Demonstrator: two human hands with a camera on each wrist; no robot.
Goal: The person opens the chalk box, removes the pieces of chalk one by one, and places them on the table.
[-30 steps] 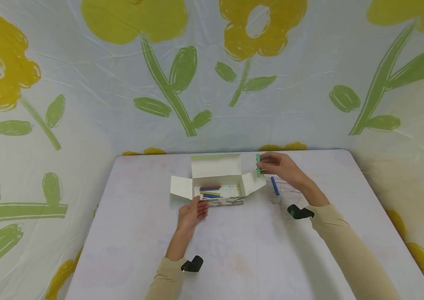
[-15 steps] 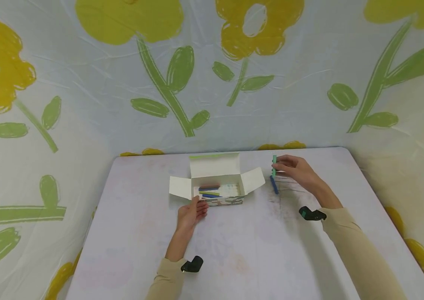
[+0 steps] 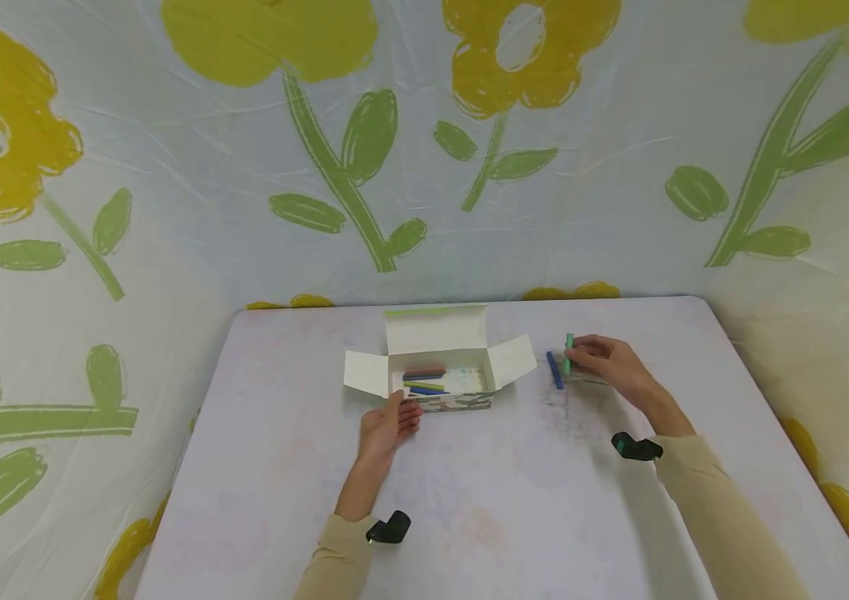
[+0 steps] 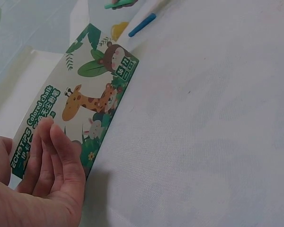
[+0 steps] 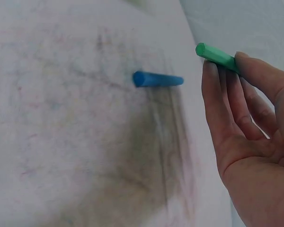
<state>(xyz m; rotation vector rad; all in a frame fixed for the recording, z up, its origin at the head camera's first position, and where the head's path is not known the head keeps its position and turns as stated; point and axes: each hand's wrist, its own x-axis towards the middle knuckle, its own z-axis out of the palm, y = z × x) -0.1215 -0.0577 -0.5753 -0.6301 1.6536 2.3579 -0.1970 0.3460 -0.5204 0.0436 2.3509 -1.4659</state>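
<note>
An open chalk box [image 3: 457, 402] with animal pictures stands at the back of the table. "Colored chalk" is printed on its front in the left wrist view. My left hand [image 3: 385, 429] holds its front wall near the left corner, fingers [image 4: 59, 161] outside and thumb over the rim. Inside the box lie several sticks of chalk, among them a yellow-green chalk [image 3: 424, 386] and a brown one. My right hand [image 3: 614, 364] pinches a green chalk [image 5: 217, 57] between thumb and fingertips. Beside it, a blue chalk [image 3: 555, 370] lies on the table, right of the box.
White flaps [image 3: 511, 360] stick out from both sides of the box, and its lid [image 3: 436, 331] stands up behind. Dark smudges [image 3: 557, 408] mark the white tabletop [image 3: 484, 500] near the blue chalk. A flower-printed cloth [image 3: 207, 167] hangs behind the table.
My right hand has carried the green chalk rightward from beside the box's right flap, past the blue chalk, and lower toward the table. My left hand stays at the box.
</note>
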